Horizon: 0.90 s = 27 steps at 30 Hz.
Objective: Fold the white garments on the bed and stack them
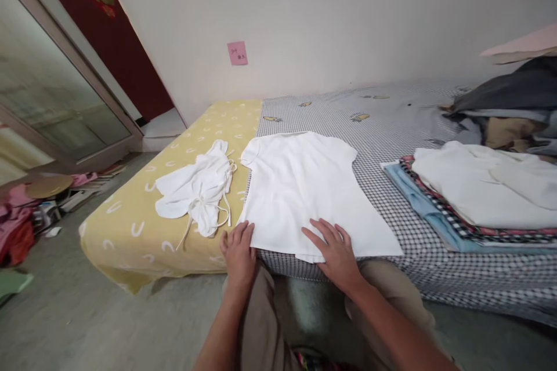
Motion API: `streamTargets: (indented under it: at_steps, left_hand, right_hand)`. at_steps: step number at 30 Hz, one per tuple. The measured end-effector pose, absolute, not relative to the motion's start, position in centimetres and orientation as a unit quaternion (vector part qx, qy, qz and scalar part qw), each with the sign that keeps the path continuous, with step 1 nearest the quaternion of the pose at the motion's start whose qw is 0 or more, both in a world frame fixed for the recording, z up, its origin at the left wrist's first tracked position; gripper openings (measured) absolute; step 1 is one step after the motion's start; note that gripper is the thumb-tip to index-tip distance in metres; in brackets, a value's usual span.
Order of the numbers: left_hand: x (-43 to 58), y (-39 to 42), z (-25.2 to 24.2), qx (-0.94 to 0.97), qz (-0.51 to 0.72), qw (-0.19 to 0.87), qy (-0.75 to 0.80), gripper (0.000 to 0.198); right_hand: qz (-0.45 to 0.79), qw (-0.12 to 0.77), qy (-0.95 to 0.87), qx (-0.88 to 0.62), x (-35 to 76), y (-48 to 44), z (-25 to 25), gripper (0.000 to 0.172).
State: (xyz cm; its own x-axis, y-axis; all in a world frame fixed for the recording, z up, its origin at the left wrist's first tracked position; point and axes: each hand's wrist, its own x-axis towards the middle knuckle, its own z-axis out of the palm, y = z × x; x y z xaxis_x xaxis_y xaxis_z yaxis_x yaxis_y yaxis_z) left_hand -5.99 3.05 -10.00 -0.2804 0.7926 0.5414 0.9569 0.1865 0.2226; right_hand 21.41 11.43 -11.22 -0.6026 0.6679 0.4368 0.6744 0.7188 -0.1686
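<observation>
A white T-shirt (304, 191) lies spread flat on the checked bed sheet (391, 122), its hem toward me. My left hand (238, 252) rests at the shirt's near left corner, fingers stretched out and flat on the bed edge. My right hand (334, 250) lies flat on the shirt's hem near the middle, fingers spread. Neither hand grips the cloth. A crumpled white garment with strings (198, 191) lies to the left on the yellow sheet (134, 226).
A stack of folded clothes (478, 197) sits on the bed at the right, with a darker heap (509, 104) behind it. Clutter and books (65, 197) lie on the floor at left by a glass door. A pink note (237, 53) sticks to the wall.
</observation>
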Motion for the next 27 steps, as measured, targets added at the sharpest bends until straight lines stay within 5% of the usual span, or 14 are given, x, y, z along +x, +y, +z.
streamTargets:
  at_steps: [5, 12, 20, 27]
  left_hand:
    - [-4.9, 2.9, -10.1, -0.594, -0.238, 0.239, -0.731, 0.046]
    - [-4.8, 2.7, -9.7, -0.632, -0.249, 0.229, -0.697, 0.041]
    - [-5.4, 2.7, -9.2, -0.633, -0.295, 0.271, -0.662, 0.029]
    - [-7.5, 2.3, -10.0, -0.659, -0.306, 0.337, -0.599, 0.024]
  right_hand:
    - [-0.015, 0.242, -0.894, -0.377, 21.3, 11.4, -11.2, 0.068]
    - [-0.025, 0.227, -0.863, -0.45, 24.5, 12.6, -10.4, 0.075]
    - [0.008, 0.407, -0.699, -0.588, 32.1, 14.7, -11.4, 0.041]
    - [0.109, 0.513, -0.673, -0.522, 32.1, 13.9, -10.9, 0.041]
